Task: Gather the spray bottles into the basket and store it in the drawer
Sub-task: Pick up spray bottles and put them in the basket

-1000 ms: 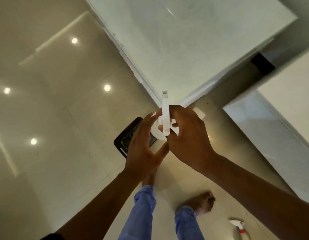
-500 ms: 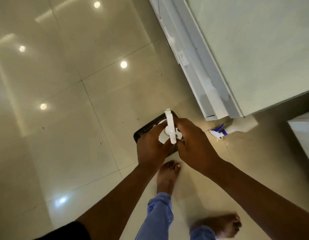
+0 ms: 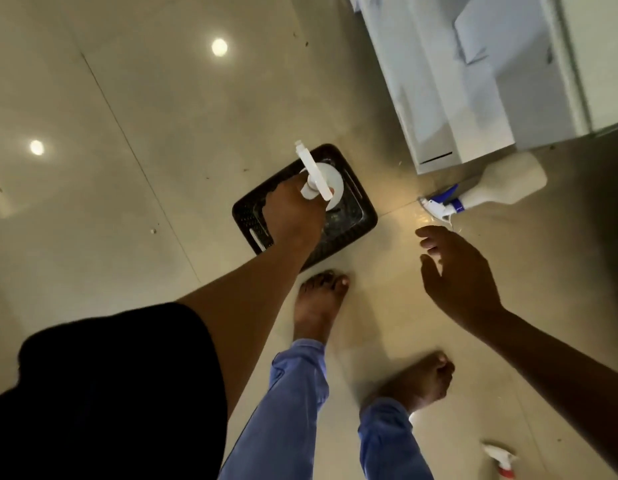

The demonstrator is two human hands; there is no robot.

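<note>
A dark perforated basket (image 3: 361, 221) stands on the tiled floor in front of my feet. My left hand (image 3: 293, 216) holds a white spray bottle (image 3: 321, 183) upright over the basket, seen from above with its nozzle pointing away. My right hand (image 3: 452, 271) hovers open to the right, holding nothing. Beyond its fingertips a pale bottle with a blue-and-white trigger (image 3: 501, 187) lies on its side by the cabinet corner. A third spray bottle with a white-and-red head (image 3: 501, 460) lies at the bottom right.
A white cabinet (image 3: 473, 81) with drawer fronts fills the upper right, its corner close to the lying bottle. My two bare feet (image 3: 321, 303) stand just behind the basket. Glossy floor tiles (image 3: 144, 133) stretch to the left.
My right hand has let go of the white bottle and moved right toward the lying bottle. My left hand has lowered the white bottle over the basket. The view has tilted down.
</note>
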